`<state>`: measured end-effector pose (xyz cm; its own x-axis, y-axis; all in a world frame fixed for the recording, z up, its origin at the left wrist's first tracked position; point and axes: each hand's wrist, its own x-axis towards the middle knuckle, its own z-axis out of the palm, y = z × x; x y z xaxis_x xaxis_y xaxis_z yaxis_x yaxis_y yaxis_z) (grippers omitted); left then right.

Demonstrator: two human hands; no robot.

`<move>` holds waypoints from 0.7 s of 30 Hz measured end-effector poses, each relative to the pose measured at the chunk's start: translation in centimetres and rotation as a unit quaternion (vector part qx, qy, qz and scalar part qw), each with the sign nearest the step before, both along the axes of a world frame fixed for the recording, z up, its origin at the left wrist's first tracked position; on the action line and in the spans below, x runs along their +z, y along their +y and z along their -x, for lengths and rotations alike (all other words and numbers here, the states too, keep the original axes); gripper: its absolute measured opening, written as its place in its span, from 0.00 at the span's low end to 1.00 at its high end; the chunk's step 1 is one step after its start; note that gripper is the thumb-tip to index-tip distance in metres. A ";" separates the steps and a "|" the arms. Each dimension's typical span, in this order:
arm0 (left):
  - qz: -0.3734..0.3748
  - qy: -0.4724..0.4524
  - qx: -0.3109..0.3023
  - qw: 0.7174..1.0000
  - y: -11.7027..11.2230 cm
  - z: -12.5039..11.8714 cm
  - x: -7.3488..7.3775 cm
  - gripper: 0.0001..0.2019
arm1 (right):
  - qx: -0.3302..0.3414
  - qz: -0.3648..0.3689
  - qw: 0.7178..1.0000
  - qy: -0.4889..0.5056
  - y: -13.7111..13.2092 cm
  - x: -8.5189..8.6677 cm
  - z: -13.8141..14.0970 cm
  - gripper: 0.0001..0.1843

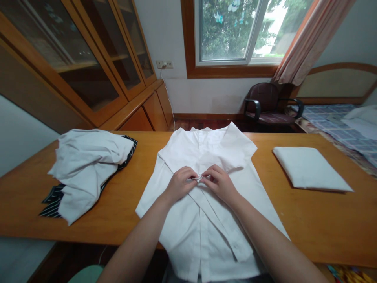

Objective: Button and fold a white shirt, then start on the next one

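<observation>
Forearms: I've got both angled in over the near edge of the table, making a V.
Left hand: above the table's middle, fingers curled, thumb and fingertips pinching a tiny bit of white cloth.
Right hand: pretty much mirrors it, tips pinching the same spot; too small on my feed to tell if there's a button.
White shirt: under both hands on the table's middle, hem hanging off the near edge. Lightly creased, placket down the centre, one sleeve slanting across.
Rumpled pile: table's left end, white over black stripes.
Folded white cloth: table's right side, flat.
Chair: past the table's far edge.
</observation>
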<state>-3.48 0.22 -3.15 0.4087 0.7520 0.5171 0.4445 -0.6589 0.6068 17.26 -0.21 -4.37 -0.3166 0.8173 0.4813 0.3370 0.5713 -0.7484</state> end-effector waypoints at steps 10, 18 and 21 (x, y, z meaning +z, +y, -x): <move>-0.024 0.018 0.000 1.000 0.0 -0.1 -0.2 0.08 | -0.010 0.013 1.000 -0.006 0.0 0.2 0.2 0.03; -0.044 0.008 -0.002 0.999 0.0 -0.1 -0.5 0.08 | -0.002 -0.004 1.000 -0.008 0.1 0.3 0.1 0.04; -0.046 0.009 -0.001 0.999 0.0 -0.1 -0.4 0.06 | 0.000 -0.008 1.000 -0.011 0.0 0.4 0.0 0.04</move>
<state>-3.36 0.24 -3.57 0.4192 0.7007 0.5773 0.4537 -0.7125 0.5354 17.22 -0.19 -4.02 -0.3271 0.8101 0.4865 0.3541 0.5824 -0.7317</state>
